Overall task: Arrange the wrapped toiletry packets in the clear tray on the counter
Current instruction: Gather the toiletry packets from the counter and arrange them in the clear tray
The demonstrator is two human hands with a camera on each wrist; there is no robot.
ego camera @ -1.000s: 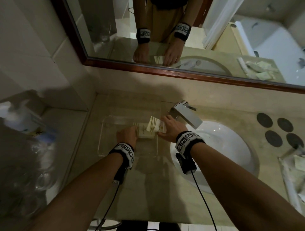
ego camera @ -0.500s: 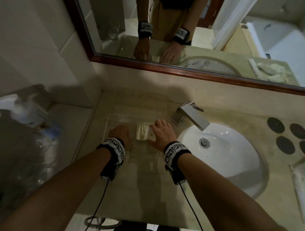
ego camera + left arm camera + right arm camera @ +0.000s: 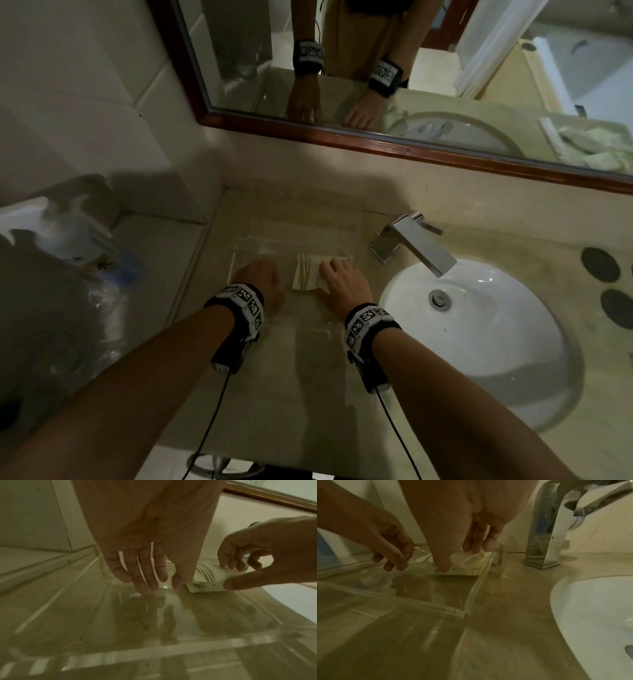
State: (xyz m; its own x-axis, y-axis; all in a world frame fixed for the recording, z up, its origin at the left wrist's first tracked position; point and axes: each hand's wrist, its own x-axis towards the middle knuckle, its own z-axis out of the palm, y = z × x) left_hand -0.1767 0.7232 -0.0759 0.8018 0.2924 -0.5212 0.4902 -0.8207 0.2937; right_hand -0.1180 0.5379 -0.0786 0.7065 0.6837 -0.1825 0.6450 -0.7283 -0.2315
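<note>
Your right hand (image 3: 344, 286) pinches the wrapped packet (image 3: 306, 277) between thumb and fingertips at the clear tray's (image 3: 239, 255) far right corner. Your left hand (image 3: 260, 281) hovers inside the tray to the packet's left, fingers straight, holding nothing.

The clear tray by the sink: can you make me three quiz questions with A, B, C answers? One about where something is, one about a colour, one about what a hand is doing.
1. Where is the packet in the clear tray?
A. right end, nearest the tap
B. left end
C. outside it

2. What colour is the sink?
A. black
B. white
C. red

3. What is the left hand doing?
A. gripping the packet
B. turning the tap
C. hanging open, holding nothing

Answers: 1 A, the packet lies against the tray wall beside the tap. 2 B, the basin shows white. 3 C, its fingers are straight and bare, while the right hand pinches the packet.
</note>
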